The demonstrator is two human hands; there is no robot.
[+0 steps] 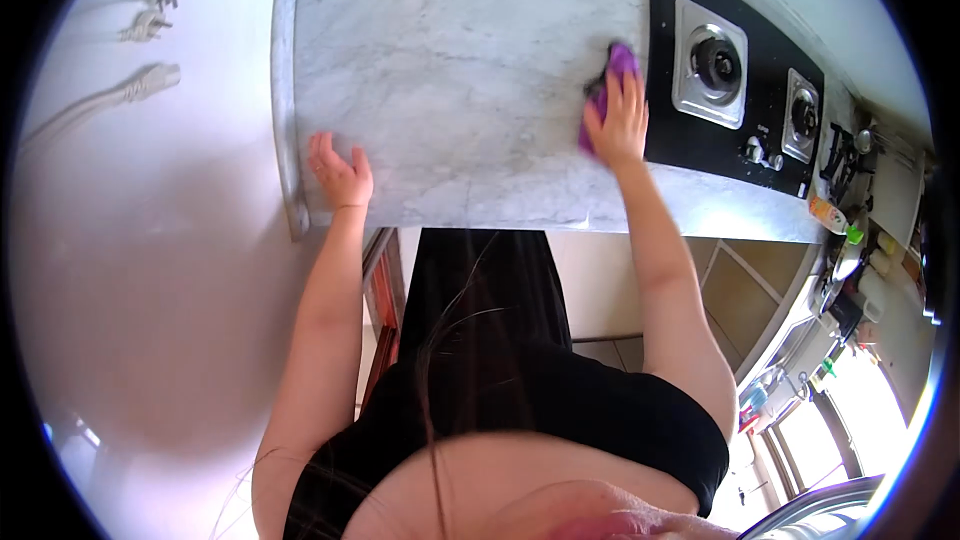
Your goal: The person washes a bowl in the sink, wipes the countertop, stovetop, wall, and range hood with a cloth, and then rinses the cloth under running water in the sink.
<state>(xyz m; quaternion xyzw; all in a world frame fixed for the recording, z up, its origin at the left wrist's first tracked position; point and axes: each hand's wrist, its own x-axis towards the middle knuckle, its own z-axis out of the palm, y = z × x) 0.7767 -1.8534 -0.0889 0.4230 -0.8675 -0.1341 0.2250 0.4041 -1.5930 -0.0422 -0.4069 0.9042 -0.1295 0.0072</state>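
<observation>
My right hand (622, 125) presses down on a crumpled purple cloth (622, 58) on the grey marbled countertop (460, 70). The cloth shows past the fingertips and along the thumb side, and a dark patch lies at its far left edge. Just to the right of this hand is the black gas stove (662, 40). My left hand (342, 178) rests on the countertop near its left front corner, thumb apart from the fingers, holding nothing.
A raised rim (284, 70) borders the counter's left side, against a white wall with several plugs and cords (150, 83). Stove burners (716, 64) and knobs (762, 153) sit at the right. Beyond stands a bottle with a green cap (827, 214) among kitchen items.
</observation>
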